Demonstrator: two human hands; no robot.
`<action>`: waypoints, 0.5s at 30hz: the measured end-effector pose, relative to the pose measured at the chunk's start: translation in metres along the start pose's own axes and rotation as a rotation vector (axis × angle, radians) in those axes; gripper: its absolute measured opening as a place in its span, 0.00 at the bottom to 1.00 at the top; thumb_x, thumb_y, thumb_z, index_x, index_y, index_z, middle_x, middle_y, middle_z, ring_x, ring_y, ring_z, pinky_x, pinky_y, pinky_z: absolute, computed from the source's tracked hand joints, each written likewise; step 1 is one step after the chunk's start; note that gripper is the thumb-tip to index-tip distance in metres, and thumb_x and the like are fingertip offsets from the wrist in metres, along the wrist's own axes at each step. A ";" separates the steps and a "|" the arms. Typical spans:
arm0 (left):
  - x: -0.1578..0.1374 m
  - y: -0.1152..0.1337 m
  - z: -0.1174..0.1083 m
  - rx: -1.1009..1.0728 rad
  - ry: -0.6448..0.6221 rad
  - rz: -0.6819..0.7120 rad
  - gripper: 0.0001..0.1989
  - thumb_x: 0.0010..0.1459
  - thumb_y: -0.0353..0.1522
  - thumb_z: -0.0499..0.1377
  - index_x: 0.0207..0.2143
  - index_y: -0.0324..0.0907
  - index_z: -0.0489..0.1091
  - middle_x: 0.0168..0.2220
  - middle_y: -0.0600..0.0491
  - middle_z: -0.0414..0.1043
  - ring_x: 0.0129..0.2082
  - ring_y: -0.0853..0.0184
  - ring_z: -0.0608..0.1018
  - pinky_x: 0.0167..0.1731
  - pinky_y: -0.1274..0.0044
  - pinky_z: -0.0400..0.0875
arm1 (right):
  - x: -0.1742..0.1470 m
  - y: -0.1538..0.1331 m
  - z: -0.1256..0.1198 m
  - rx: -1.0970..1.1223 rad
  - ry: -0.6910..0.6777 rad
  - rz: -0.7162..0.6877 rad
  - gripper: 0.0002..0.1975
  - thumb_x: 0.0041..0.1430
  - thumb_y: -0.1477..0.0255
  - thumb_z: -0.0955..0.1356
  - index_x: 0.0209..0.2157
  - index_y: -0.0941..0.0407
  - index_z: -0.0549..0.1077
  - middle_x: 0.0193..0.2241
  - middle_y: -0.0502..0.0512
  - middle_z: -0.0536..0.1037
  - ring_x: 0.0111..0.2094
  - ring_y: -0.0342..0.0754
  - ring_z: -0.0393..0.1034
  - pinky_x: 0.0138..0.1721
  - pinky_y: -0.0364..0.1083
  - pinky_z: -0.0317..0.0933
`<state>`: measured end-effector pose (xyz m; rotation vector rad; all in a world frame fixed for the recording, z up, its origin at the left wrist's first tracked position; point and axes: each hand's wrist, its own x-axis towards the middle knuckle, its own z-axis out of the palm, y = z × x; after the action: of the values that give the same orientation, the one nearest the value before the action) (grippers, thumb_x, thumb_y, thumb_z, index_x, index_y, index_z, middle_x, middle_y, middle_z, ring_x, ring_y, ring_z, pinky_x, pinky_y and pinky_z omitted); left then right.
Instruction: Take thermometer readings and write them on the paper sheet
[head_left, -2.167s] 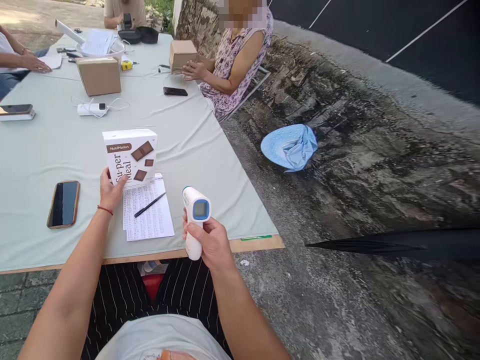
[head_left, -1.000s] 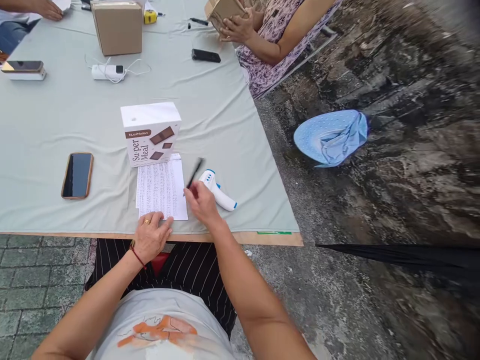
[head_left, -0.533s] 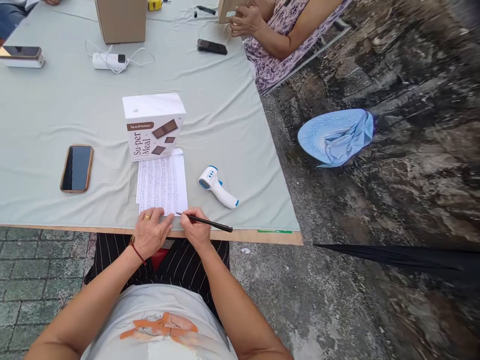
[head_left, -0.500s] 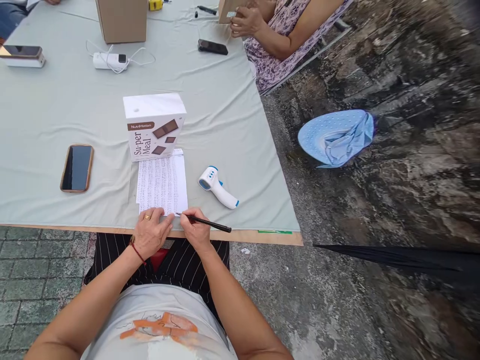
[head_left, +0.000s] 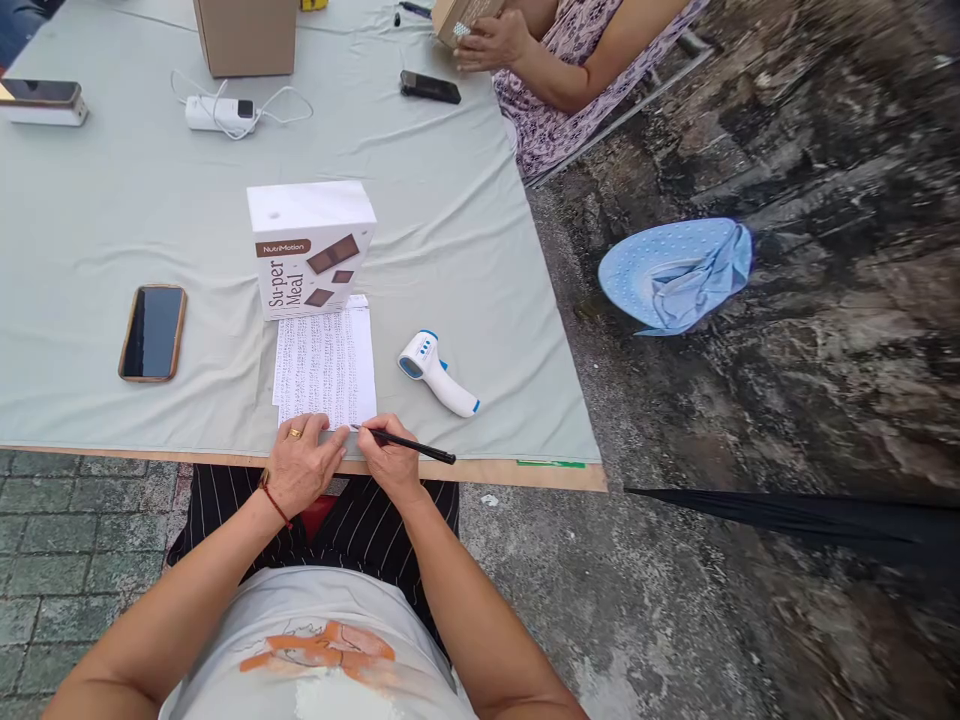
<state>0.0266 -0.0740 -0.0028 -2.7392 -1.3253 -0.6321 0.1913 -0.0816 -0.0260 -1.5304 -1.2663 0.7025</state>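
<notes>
My right hand [head_left: 390, 458] is closed around a black pen [head_left: 420, 446], its tip at the lower right edge of a sheet of paper [head_left: 326, 365] covered in small writing. Flat on the bottom of that sheet, fingers stretched out, lies my left hand [head_left: 306, 460], with a ring on one finger. A white box [head_left: 311, 250] printed "NutriMotion Su-per Meal" stands upright at the paper's top end and hides part of it. To the right of the sheet lies a white and blue infrared thermometer [head_left: 439, 373].
A phone [head_left: 153, 333] lies at left on the cloth-covered table [head_left: 465, 240]. Farther back are a white device with a cord [head_left: 220, 115], a cardboard box [head_left: 247, 35] and a black object [head_left: 430, 87]. Another person's hand [head_left: 495, 42] holds a carton. A blue hat [head_left: 675, 275] lies on the ground.
The pen in my right hand has tilted slightly, its back end shifting left. The other person's carton has tilted and their hand has shifted. My left hand stays in place.
</notes>
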 end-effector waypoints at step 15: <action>-0.001 -0.001 0.003 -0.053 -0.040 -0.039 0.13 0.65 0.34 0.55 0.50 0.48 0.73 0.42 0.46 0.70 0.43 0.59 0.71 0.43 0.67 0.65 | 0.000 0.000 0.000 -0.025 0.008 0.006 0.05 0.52 0.68 0.64 0.25 0.52 0.67 0.19 0.44 0.70 0.21 0.43 0.62 0.28 0.45 0.62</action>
<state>0.0258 -0.0739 -0.0059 -2.7880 -1.3936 -0.6271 0.1916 -0.0815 -0.0258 -1.5567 -1.2694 0.6866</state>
